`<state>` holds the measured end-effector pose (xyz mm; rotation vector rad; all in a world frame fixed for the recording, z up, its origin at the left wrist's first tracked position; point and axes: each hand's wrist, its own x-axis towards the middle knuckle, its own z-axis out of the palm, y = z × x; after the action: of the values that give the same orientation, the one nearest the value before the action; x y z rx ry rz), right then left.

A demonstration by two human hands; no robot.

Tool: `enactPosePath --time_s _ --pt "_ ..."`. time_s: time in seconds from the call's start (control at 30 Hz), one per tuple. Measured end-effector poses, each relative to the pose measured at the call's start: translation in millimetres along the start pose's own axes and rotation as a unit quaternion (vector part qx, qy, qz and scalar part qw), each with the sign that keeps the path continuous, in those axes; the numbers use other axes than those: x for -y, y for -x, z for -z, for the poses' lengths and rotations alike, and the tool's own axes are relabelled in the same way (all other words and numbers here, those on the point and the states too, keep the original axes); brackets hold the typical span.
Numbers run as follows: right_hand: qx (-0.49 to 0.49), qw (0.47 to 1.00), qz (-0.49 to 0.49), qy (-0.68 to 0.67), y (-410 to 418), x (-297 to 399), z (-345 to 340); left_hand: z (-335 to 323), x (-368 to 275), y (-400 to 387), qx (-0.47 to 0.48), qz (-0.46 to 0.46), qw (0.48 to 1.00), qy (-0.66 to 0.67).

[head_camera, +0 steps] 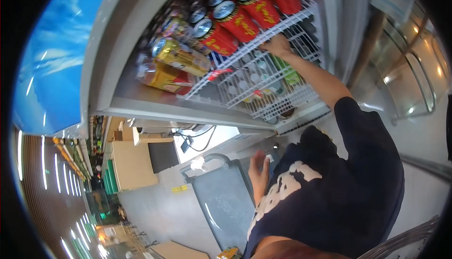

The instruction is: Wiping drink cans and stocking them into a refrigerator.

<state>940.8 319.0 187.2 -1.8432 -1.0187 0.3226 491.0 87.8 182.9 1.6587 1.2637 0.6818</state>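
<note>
My right hand (pixel 279 45) reaches into a display cooler, at the front edge of the upper white wire shelf (pixel 297 18). Its fingers are partly hidden by that edge, so whether they hold anything does not show. Just above it, red drink cans (pixel 243 27) stand in rows. A yellow can (pixel 182 57) and a bottle with a yellow label (pixel 169 77) are at the shelf's other end. Below are bottles with pale caps (pixel 243 85) and a green package (pixel 289 71). My left hand (pixel 259 174) is in front of my body, fingers apart, slightly blurred, with nothing seen in it.
A grey utility cart (pixel 226 202) stands beside me, with a crumpled white item (pixel 198 163) at its handle. A gold can (pixel 227 253) shows at the cart's near end. The cooler's frame (pixel 190 112) borders the shelves. A cable (pixel 208 142) lies on a white counter (pixel 226 135).
</note>
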Motion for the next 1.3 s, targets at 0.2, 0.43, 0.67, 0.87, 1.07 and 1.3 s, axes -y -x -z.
enactPosePath --time_s 0.2,0.43,0.67,0.87,1.07,1.3 --pt "0.055 0.987 -0.003 0.149 -74.0 -23.3 -56.4 22.9 63.4 72.4 -0.157 0.150 0.974 0.059" --pt "0.002 0.969 0.140 0.205 -73.2 -37.7 -76.7 -0.2 44.7 66.4 -0.161 0.125 0.973 0.112" --pt "-0.154 0.966 0.142 -0.148 152.3 14.9 -32.7 26.2 29.3 79.4 -0.136 0.061 0.985 -0.081" --pt "0.064 0.981 0.065 -0.173 387.5 58.1 -66.3 81.1 84.4 155.7 -0.394 0.008 0.916 0.073" --pt "0.245 0.945 0.098 -0.194 539.2 135.4 -104.2 143.7 168.0 279.2 -0.462 0.009 0.874 0.149" --pt "0.403 0.888 0.165 -0.148 656.2 198.3 -163.9 164.1 247.1 425.2 -0.531 0.083 0.832 0.135"
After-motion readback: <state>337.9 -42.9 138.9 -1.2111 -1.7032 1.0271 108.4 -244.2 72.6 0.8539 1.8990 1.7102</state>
